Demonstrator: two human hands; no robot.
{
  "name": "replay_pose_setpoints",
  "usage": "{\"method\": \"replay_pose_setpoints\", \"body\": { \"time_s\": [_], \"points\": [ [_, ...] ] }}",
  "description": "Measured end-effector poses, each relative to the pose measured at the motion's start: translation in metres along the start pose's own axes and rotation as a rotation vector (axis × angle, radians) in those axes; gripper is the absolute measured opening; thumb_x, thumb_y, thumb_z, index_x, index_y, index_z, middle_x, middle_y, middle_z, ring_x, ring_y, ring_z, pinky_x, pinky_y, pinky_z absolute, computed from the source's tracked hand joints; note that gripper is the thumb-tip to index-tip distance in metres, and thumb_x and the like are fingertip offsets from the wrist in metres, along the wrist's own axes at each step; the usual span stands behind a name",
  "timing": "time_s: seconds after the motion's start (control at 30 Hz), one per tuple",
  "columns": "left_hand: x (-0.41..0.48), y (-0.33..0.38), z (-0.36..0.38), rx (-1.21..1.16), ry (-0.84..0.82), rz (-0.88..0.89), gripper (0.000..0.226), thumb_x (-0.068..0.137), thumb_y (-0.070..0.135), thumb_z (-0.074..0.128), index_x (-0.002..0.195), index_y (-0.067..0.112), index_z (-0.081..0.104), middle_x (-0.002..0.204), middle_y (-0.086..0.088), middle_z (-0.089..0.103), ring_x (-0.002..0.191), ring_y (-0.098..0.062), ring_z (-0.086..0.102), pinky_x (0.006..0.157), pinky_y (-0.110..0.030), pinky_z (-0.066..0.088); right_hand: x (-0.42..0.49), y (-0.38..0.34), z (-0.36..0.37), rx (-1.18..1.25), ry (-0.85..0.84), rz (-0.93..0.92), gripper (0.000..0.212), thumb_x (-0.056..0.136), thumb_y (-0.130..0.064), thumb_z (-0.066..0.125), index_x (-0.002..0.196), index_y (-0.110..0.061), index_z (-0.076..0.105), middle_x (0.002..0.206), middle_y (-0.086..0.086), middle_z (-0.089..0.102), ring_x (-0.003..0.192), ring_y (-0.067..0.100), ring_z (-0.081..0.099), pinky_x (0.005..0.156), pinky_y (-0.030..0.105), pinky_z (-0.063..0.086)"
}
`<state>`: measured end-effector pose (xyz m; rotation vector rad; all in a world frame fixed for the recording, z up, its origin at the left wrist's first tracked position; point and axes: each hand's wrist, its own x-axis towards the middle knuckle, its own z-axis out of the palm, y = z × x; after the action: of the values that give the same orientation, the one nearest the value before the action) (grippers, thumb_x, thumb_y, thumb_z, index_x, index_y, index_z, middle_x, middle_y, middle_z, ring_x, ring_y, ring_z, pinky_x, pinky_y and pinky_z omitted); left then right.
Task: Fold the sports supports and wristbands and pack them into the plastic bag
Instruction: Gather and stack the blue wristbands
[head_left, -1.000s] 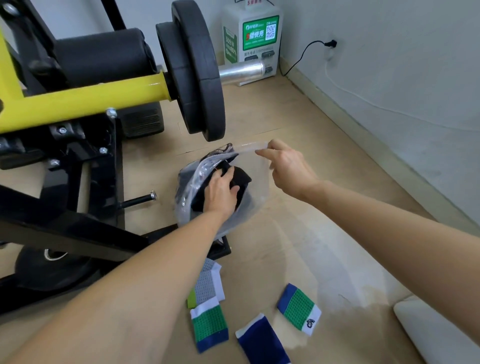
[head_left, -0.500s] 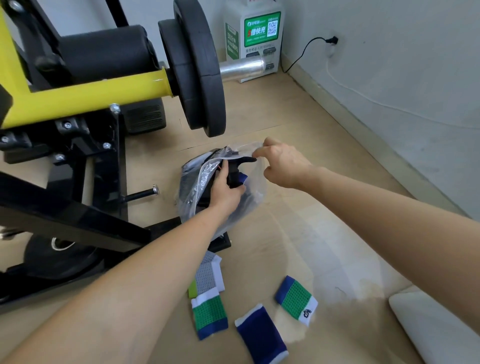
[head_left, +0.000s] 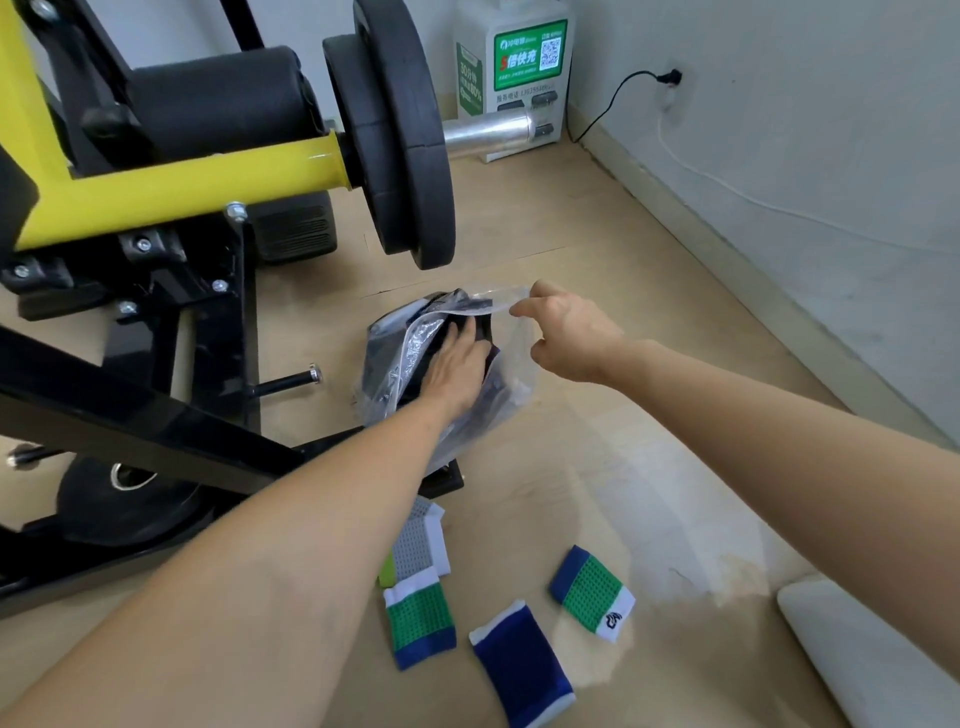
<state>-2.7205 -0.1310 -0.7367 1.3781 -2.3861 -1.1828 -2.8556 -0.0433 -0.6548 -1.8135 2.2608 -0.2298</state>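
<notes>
Head view. Plastic bag (head_left: 509, 395), one, on the floor (head_left: 597, 467). Right hand (head_left: 566, 332) pinches its mouth edge. Left hand (head_left: 457, 364) is inside, fingers flat on the black support (head_left: 484, 336) (number inside unclear). Advised: hold mouth wide, press contents deep. Wristbands (head_left: 522, 662) loose on floor: four.
</notes>
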Motion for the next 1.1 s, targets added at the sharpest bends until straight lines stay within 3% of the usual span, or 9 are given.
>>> {"method": "replay_pose_setpoints", "body": {
  "time_s": [0.07,0.2,0.33,0.47,0.53,0.63,0.8,0.97,1.1],
  "points": [
    [0.004,0.005,-0.005,-0.024,-0.03,-0.049,0.057,0.105,0.033,0.033,0.16,0.027,0.017,0.166,-0.015,0.019,0.149,-0.037,0.025,0.116,-0.047,0.023,0.002,0.004,-0.002,-0.003,-0.007,0.002,0.065,0.084,0.003,0.051,0.146,-0.014,0.044,0.135,0.007,0.044,0.103,0.035,0.058,0.076,0.036,0.047],
    [-0.008,0.0,0.002,-0.115,-0.003,-0.043,0.056,0.105,0.039,0.036,0.159,0.025,0.026,0.167,-0.002,0.021,0.154,-0.022,0.017,0.122,-0.04,0.016,0.001,0.007,0.0,0.003,-0.022,0.005,0.067,0.084,0.001,0.052,0.148,-0.017,0.043,0.139,0.007,0.043,0.108,0.034,0.058,0.083,0.04,0.051],
    [-0.047,-0.008,0.009,-0.059,0.104,0.059,0.053,0.102,0.034,0.047,0.153,0.02,0.04,0.157,0.0,0.042,0.146,-0.021,0.035,0.114,-0.037,0.03,-0.017,0.005,0.003,0.031,-0.027,-0.015,0.065,0.085,0.0,0.052,0.146,-0.023,0.047,0.139,0.008,0.046,0.111,0.032,0.057,0.086,0.037,0.049],
    [-0.096,-0.02,0.022,0.057,0.189,0.282,0.039,0.095,0.02,0.059,0.133,0.015,0.061,0.124,-0.004,0.063,0.118,-0.026,0.055,0.099,-0.037,0.043,-0.059,0.006,0.022,0.125,0.084,-0.002,0.06,0.085,-0.006,0.056,0.142,-0.025,0.052,0.138,0.005,0.051,0.11,0.028,0.059,0.089,0.037,0.049],
    [-0.122,-0.03,0.031,0.066,0.124,0.349,0.036,0.092,0.017,0.06,0.128,0.015,0.064,0.114,-0.001,0.063,0.109,-0.021,0.057,0.094,-0.037,0.046,-0.084,0.01,0.043,0.166,0.094,0.037,0.052,0.086,-0.011,0.06,0.137,-0.023,0.057,0.131,0.004,0.057,0.105,0.026,0.061,0.088,0.035,0.049],
    [-0.156,-0.044,0.047,0.134,-0.05,0.37,0.033,0.093,0.019,0.06,0.126,0.018,0.065,0.113,0.004,0.063,0.105,-0.016,0.056,0.092,-0.034,0.047,-0.121,0.017,0.078,0.169,-0.047,0.087,0.04,0.089,-0.016,0.065,0.129,-0.016,0.063,0.118,0.007,0.065,0.102,0.026,0.064,0.086,0.03,0.046],
    [-0.197,-0.073,0.077,0.214,-0.238,0.23,0.031,0.092,0.02,0.061,0.123,0.019,0.066,0.116,0.0,0.064,0.109,-0.02,0.058,0.087,-0.031,0.046,-0.168,0.02,0.12,0.158,-0.328,0.195,0.033,0.092,-0.026,0.065,0.124,-0.018,0.065,0.112,0.004,0.069,0.098,0.022,0.063,0.088,0.031,0.048],
    [-0.218,-0.106,0.107,0.419,-0.362,0.132,0.052,0.094,0.039,0.064,0.141,0.022,0.048,0.136,-0.001,0.053,0.127,-0.023,0.049,0.097,-0.037,0.045,-0.196,0.028,0.157,0.205,-0.438,0.394,0.039,0.092,-0.027,0.066,0.13,-0.019,0.059,0.12,0.007,0.064,0.108,0.026,0.059,0.09,0.033,0.048],
    [-0.218,-0.123,0.125,0.564,-0.375,0.11,0.061,0.092,0.043,0.066,0.143,0.02,0.04,0.136,-0.005,0.047,0.122,-0.027,0.051,0.091,-0.04,0.049,-0.215,0.028,0.191,0.23,-0.384,0.483,0.059,0.085,-0.024,0.071,0.139,-0.019,0.046,0.123,0.011,0.051,0.113,0.034,0.053,0.092,0.038,0.046]
  ]
}}
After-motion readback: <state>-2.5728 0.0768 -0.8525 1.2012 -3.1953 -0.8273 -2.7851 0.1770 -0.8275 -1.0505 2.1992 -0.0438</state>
